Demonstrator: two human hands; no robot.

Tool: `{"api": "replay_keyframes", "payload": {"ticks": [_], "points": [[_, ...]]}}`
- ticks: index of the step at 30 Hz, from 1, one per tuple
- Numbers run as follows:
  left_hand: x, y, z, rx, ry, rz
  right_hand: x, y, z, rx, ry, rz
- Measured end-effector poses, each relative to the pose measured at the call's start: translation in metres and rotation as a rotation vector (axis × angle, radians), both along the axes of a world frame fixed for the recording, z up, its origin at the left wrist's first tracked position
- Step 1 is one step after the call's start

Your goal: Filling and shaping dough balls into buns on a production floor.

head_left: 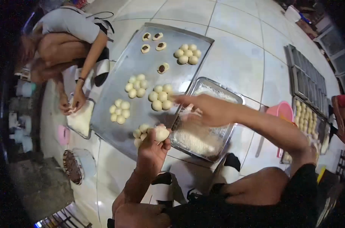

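Note:
My left hand [151, 152] is closed round a pale dough ball [162, 133], held up over the near edge of a large metal baking sheet [113, 81]. My right hand [209, 110] reaches across a smaller metal tray [239, 98] of white flour [199, 138]. Its index finger is stretched towards a cluster of dough balls [162, 96] on the sheet; the other fingers are blurred by motion, and nothing shows in them. Beside the left hand lies another cluster of dough balls [138, 133], partly hidden. Flattened dough pieces with dark filling [163, 68] lie farther back.
At the left a crouching person [72, 38] works dough over another floured tray [89, 117]. Near them stands a tub of dark filling [72, 167]. To the right are a pink basin [280, 110], shaped dough rows [305, 119] and stacked metal pans [307, 76] on the tiled floor.

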State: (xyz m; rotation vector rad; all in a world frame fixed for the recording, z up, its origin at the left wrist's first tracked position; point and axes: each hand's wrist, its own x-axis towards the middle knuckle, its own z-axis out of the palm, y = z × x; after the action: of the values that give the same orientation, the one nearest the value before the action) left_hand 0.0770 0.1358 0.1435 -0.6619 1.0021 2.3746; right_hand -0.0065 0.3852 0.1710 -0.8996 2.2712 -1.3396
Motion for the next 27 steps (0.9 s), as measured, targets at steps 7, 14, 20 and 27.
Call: {"api": "replay_keyframes", "payload": {"ticks": [7,14,20,27], "points": [[0.002,0.078,0.037,-0.372,0.011,-0.239,-0.034,0.153,-0.185,0.793,0.298,-0.759],[0.006,0.148,0.056,-0.362,0.020,-0.454,-0.063,0.192,-0.189,0.771,-0.057,-0.765],[-0.022,0.206,0.077,-0.450,0.306,-0.643,-0.065,0.202,-0.158,0.450,0.351,-0.954],[-0.126,0.139,-0.017,-0.538,0.578,-0.189,0.029,0.183,-0.082,0.194,0.068,-0.777]]}}
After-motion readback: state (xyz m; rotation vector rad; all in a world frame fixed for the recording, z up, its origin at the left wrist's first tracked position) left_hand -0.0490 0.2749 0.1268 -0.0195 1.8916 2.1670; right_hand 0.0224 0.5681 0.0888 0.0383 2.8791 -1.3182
